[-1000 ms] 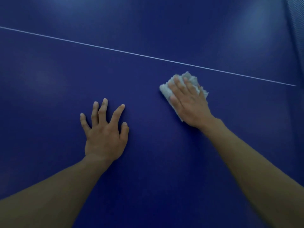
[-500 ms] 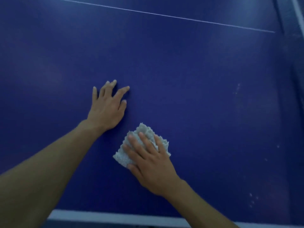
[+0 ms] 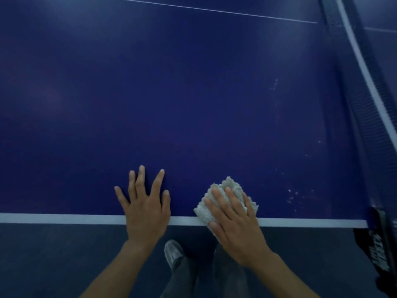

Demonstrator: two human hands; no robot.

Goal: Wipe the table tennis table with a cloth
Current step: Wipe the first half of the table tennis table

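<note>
Low in the middle of the frame, the right hand (image 3: 234,224) lies flat with straight fingers, pressing the pale cloth (image 3: 231,186) onto the blue bench (image 3: 193,104) at its white edge line (image 3: 64,218). To its left, the left hand (image 3: 146,207) rests splayed on the bench, holding nothing.

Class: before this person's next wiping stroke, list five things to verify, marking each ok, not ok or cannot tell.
1. Right hand pressing flat on the pale grey fluffy cloth: ok.
2. Left hand flat on the dark blue table tennis table, apart from the cloth: ok.
3. Cloth clear of the near edge: not ok, it lies across the white edge stripe.
4. White specks right of the cloth wiped away: not ok.
5. Cloth damp: cannot tell.
</note>
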